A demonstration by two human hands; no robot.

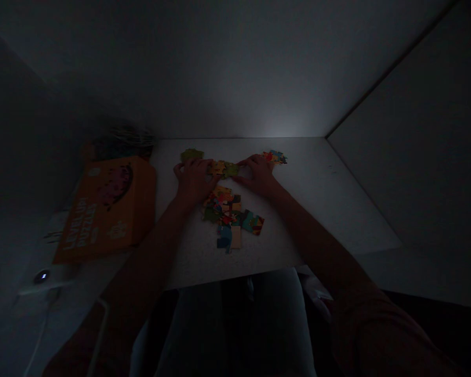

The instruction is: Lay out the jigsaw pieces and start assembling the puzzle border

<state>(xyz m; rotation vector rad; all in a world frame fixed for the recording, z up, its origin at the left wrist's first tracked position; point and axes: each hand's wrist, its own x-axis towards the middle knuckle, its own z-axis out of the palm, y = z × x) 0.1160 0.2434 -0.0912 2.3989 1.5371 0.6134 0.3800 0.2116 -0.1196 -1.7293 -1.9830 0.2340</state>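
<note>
In dim light, a yellow puzzle piece and a green puzzle piece lie side by side near the far part of the white table. My left hand grips the yellow piece from the left, thumb at its lower edge. From the right, my right hand pinches the green piece between thumb and fingers. Whether the two pieces interlock I cannot tell. Nearer to me lies a heap of colourful puzzle pieces, with a teal piece at its right. Another green piece lies just beyond my left hand.
An orange puzzle box stands at the left of the white table. More colourful pieces lie beyond my right hand. A wall rises behind the table. A small device with a lit display is at the lower left.
</note>
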